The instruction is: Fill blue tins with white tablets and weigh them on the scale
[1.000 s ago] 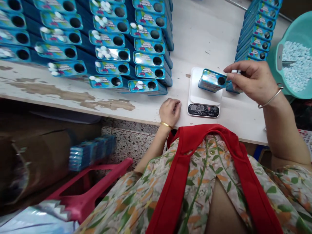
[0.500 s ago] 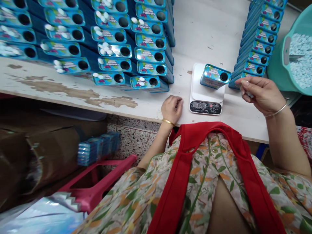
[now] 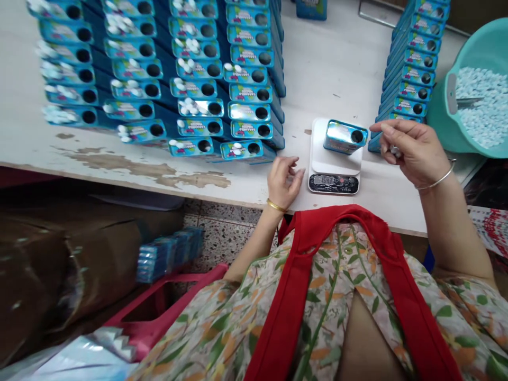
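A blue tin [image 3: 346,137] with a round hole in its top stands on the white kitchen scale [image 3: 319,159], whose display is lit. My right hand [image 3: 415,151] is just right of the tin, its index finger stretched toward the tin's top edge. Several small white candies [image 3: 395,151] sit in its curled fingers. My left hand [image 3: 283,182] hovers over or rests at the table's front edge, left of the scale, fingers loosely apart and holding nothing. Left of the scale stand rows of similar blue tins [image 3: 250,111], many with white candies lying on their tops.
At the right, a turquoise bucket [image 3: 444,119] holds many pale candies and a metal scoop [image 3: 468,101]. A column of blue tins [image 3: 413,90] stands beside it. One more tin [image 3: 311,8] is at the back. Below the table are cartons [image 3: 103,264] and a pink stool [image 3: 166,307].
The view has shifted, showing more of the left rows and the back tin. My left hand has loosened, its fingers spreading. My right index finger has come nearer the tin on the scale.
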Motion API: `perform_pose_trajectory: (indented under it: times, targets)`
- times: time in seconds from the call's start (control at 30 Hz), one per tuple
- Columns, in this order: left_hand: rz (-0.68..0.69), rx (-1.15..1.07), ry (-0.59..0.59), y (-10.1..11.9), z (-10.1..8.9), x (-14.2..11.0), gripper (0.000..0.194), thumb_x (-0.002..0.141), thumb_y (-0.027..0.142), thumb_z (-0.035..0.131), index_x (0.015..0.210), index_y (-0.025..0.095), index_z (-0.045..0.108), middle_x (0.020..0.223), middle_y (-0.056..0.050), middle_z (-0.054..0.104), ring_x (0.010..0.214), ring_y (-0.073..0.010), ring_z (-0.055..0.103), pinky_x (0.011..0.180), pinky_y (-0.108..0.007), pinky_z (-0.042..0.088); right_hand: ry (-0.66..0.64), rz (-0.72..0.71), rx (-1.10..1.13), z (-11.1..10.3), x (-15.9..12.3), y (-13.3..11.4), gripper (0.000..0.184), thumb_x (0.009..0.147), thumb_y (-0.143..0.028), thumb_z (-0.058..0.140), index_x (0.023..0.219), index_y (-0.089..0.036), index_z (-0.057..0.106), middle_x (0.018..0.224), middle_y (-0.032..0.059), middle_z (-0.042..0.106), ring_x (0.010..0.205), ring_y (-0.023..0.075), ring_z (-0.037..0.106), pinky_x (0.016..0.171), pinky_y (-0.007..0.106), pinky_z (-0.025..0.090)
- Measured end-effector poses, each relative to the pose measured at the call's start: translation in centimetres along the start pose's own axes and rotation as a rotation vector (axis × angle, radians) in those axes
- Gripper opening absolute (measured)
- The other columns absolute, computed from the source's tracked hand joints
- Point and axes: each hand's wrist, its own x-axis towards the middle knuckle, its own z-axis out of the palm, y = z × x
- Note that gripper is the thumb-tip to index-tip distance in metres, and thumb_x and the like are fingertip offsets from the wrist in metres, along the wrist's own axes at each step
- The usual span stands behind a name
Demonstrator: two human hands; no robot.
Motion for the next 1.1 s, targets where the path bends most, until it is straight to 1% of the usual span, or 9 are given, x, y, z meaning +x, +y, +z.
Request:
perform_pose_trajectory:
  times: [0.2,0.3,0.4,0.5,0.7,0.8,0.9,1.0,1.1]
  targets:
    - [0.193,-0.004,0.004,2.1,0.7,4.4,0.037,0.102,0.051,0.053,0.120,0.020,0.061,0.101,-0.008,0.064,0.079,-0.0168,0.060,0.070,-0.032,0.051,0.020,-0.123,-0.052,0.9,0.6,1.1,0.032,0.086,-0.046,0.081,0.095,-0.016,0.076,0.059,-0.0046,0.049,0.054,0.0065,0.043,0.048,0.021,0.030]
    - [0.262,0.109,-0.042,3.1,0.9,6.6,0.056,0.097,0.063,0.055,0.134,0.020,0.056,0.121,-0.014,0.063,0.108,-0.0267,0.062,0.090,-0.041,0.051,0.013,-0.126,-0.029,1.0,0.8,1.2,0.033,0.085,-0.046,0.082,0.095,-0.016,0.077,0.057,-0.0051,0.048,0.053,0.0062,0.042,0.048,0.021,0.029]
    - [0.359,0.208,-0.218,4.6,1.4,9.2,0.072,0.093,0.071,0.056,0.144,0.021,0.051,0.133,-0.017,0.060,0.129,-0.0345,0.053,0.107,-0.049,0.040,0.073,-0.070,0.077,-0.2,-0.2,1.6,0.035,0.084,-0.048,0.082,0.097,-0.016,0.077,0.057,-0.0055,0.049,0.050,0.0055,0.039,0.046,0.021,0.028]
    - [0.493,0.232,-0.414,6.7,2.5,10.9,0.058,0.100,0.064,0.048,0.138,0.021,0.058,0.122,-0.014,0.066,0.116,-0.0313,0.058,0.104,-0.048,0.037,0.235,-0.027,0.209,-2.5,-2.7,2.5,0.033,0.081,-0.047,0.084,0.094,-0.017,0.076,0.061,-0.0045,0.052,0.050,0.0050,0.038,0.044,0.021,0.025]
    - [0.681,0.169,-0.496,10.7,7.7,9.4,0.053,0.103,0.059,0.046,0.133,0.018,0.061,0.115,-0.013,0.070,0.103,-0.0268,0.061,0.095,-0.042,0.037,0.525,0.116,0.440,-6.2,-8.3,7.0,0.036,0.067,-0.041,0.092,0.089,-0.017,0.079,0.060,-0.0039,0.053,0.047,0.0040,0.039,0.042,0.020,0.019]
    - [0.685,0.200,-0.528,11.9,10.8,8.4,0.049,0.103,0.056,0.050,0.133,0.019,0.063,0.119,-0.015,0.069,0.110,-0.0293,0.060,0.094,-0.042,0.036,0.549,0.203,0.533,-6.1,-9.5,9.2,0.040,0.062,-0.042,0.095,0.090,-0.017,0.080,0.062,-0.0039,0.053,0.047,0.0036,0.041,0.042,0.020,0.020]
    - [0.675,0.242,-0.544,12.1,12.1,9.3,0.055,0.102,0.059,0.051,0.140,0.021,0.060,0.127,-0.016,0.066,0.115,-0.0310,0.058,0.095,-0.044,0.037,0.544,0.258,0.560,-5.2,-9.8,10.9,0.041,0.064,-0.042,0.094,0.092,-0.016,0.081,0.064,-0.0031,0.055,0.047,0.0034,0.042,0.043,0.020,0.024]
    - [0.639,0.276,-0.496,10.4,11.8,14.1,0.068,0.098,0.072,0.047,0.145,0.023,0.055,0.136,-0.016,0.061,0.122,-0.0323,0.054,0.099,-0.046,0.036,0.529,0.309,0.576,-4.3,-9.7,12.2,0.042,0.064,-0.042,0.093,0.093,-0.015,0.081,0.066,-0.0021,0.057,0.048,0.0034,0.043,0.044,0.019,0.027]
    - [0.422,0.388,-0.336,6.5,10.9,22.9,0.067,0.100,0.071,0.046,0.143,0.020,0.053,0.144,-0.017,0.055,0.130,-0.0328,0.045,0.104,-0.048,0.032,0.513,0.357,0.601,-3.7,-9.5,13.3,0.045,0.059,-0.045,0.095,0.089,-0.015,0.081,0.066,-0.0012,0.059,0.048,0.0042,0.045,0.044,0.020,0.029]
